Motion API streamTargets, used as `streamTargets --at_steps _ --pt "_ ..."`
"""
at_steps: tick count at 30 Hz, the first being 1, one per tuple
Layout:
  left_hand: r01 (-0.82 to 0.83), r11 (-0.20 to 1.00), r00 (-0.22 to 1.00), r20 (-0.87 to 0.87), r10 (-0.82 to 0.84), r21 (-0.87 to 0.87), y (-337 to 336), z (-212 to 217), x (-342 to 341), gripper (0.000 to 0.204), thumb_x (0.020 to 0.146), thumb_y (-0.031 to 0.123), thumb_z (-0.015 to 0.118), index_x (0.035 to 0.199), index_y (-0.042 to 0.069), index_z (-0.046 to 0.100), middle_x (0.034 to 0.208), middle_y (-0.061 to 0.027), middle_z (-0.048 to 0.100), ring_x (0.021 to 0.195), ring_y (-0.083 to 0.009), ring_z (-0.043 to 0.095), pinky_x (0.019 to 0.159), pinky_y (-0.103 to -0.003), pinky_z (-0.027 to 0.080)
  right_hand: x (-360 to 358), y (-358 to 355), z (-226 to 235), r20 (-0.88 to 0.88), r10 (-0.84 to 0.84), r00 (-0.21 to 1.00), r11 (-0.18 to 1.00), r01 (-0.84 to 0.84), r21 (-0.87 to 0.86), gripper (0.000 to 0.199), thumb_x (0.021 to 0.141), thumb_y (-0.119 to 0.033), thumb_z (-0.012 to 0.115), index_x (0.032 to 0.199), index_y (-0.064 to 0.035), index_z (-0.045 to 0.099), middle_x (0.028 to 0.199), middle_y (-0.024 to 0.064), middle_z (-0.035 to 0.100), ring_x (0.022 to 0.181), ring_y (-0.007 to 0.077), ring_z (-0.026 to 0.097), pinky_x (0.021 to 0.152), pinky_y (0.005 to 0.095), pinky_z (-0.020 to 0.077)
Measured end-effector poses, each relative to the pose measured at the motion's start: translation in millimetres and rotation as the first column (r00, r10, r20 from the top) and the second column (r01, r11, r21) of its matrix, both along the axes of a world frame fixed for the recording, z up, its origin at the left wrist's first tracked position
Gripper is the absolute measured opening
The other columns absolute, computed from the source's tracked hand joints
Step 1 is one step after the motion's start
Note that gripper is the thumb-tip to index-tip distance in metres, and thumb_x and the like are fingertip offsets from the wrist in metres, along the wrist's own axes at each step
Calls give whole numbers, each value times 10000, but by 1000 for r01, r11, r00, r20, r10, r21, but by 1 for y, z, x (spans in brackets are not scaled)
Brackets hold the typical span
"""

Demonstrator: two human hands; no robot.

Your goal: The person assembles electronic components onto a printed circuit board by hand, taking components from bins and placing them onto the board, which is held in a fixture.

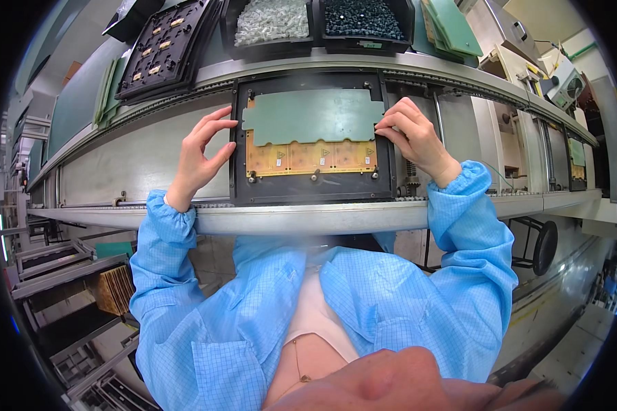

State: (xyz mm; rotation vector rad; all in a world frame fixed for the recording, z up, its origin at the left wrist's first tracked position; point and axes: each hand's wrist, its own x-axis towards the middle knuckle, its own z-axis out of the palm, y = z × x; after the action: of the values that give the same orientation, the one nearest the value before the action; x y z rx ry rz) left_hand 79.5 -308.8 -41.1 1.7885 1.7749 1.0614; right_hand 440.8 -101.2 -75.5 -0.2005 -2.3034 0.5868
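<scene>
Green notched sheet overlies the amber circuit panel in a black carrier; the right hand pinches the sheet's edge, seemingly steadying it; the left hand, grip released, spreads beside the carrier's rim.

metal rack lower left; black stool right

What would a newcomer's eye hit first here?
Probably the green sheet at upper centre, partly covering an amber circuit board in a black tray, between the left hand and right hand. Next, the bright blue smock filling the lower middle, then white pieces and dark blue pieces in neighbouring black bins at the top.
</scene>
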Motion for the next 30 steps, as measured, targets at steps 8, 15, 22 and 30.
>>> streamTargets --at_steps 8,15,22,30 --pt "24 1000 994 111 -22 -18 -1 0 -2 367 827 31 676 1194 45 669 1443 -144 524 1335 -259 506 1094 -354 414 2 3 7 18 15 1000 999 -15 -28 81 834 -19 733 894 1 682 869 97 617 818 256 574 715 341 485" --pt "97 994 950 304 -77 -51 4 -11 -2 390 832 18 657 1222 6 652 1484 -179 463 1369 -252 466 1144 -362 363 25 -7 36 34 -132 991 982 135 -135 75 909 -35 671 956 4 715 872 114 669 790 249 625 713 325 504" --pt "189 977 921 361 -143 -96 18 -15 14 365 848 47 653 1210 4 659 1496 -188 444 1395 -257 432 1165 -373 332 38 -6 27 232 -121 965 992 123 8 123 799 -11 744 909 -14 689 882 97 653 816 275 614 721 359 516" --pt "171 982 910 394 -128 -77 13 -9 4 349 855 52 638 1198 -7 662 1502 -181 440 1402 -257 421 1165 -374 322 27 3 7 97 -111 989 990 102 95 135 781 3 745 883 -9 657 879 93 637 804 270 614 691 358 521"
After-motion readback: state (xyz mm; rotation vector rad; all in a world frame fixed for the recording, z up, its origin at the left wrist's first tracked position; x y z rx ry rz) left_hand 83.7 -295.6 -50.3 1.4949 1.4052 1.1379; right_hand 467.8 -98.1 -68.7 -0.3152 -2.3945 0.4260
